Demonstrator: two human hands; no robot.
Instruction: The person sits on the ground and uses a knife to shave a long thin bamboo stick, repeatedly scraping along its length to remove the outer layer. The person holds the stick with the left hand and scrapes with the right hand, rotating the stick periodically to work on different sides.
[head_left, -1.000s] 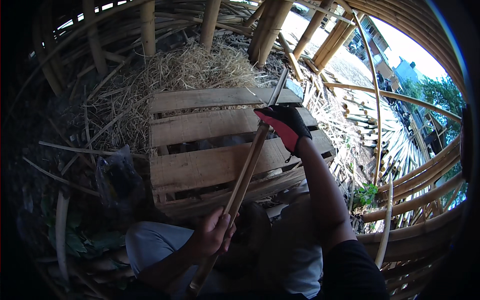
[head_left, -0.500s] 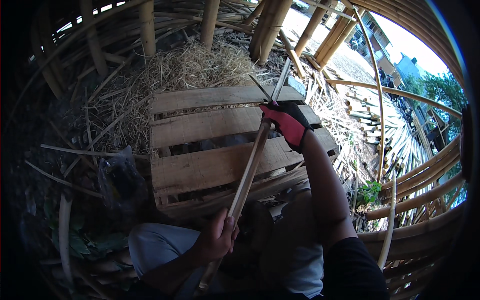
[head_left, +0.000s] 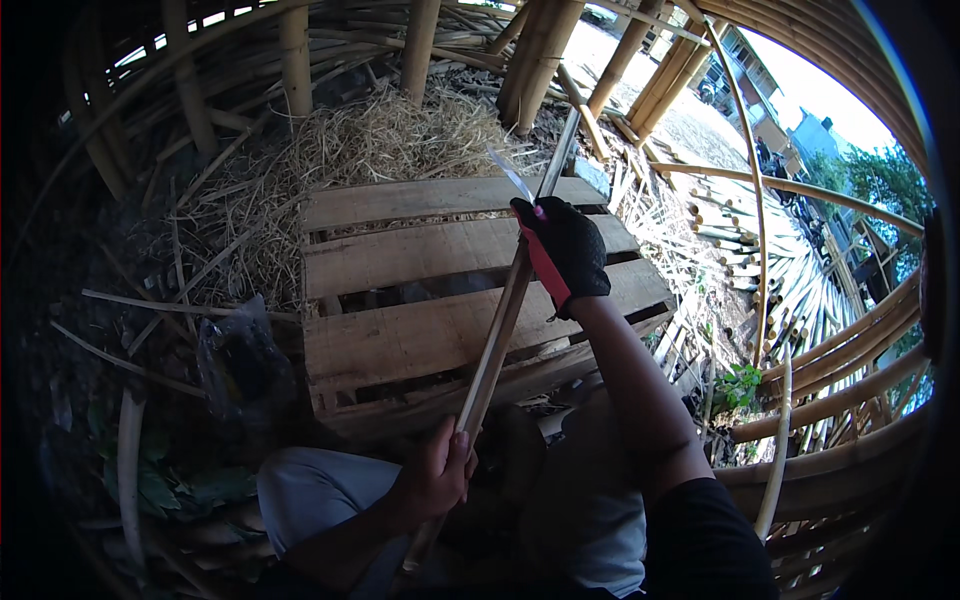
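Observation:
A long split bamboo strip (head_left: 499, 345) runs slantwise from my lap up across a slatted wooden crate (head_left: 400, 335). Bare and wrapped round the strip's lower part, my left hand (head_left: 437, 474) grips it near my knee. My right hand (head_left: 565, 250), in a black and pink work glove, is closed over the upper part of the strip. From its fist juts a knife (head_left: 515, 177), its thin blade catching light and pointing up to the left across the strip. A bit of pink handle shows at the fingers; the rest is hidden in the glove.
Dry straw and shavings (head_left: 400, 135) heap beyond the crate. A clear plastic bag (head_left: 243, 360) with something dark in it lies to the left. Bamboo posts (head_left: 537, 65) stand at the back, and cut bamboo poles (head_left: 800, 270) lie outside on the right.
My right hand has rolled over, now showing the back of the glove. The knife blade has tilted and brightened. My left hand and the strip stay nearly where they were.

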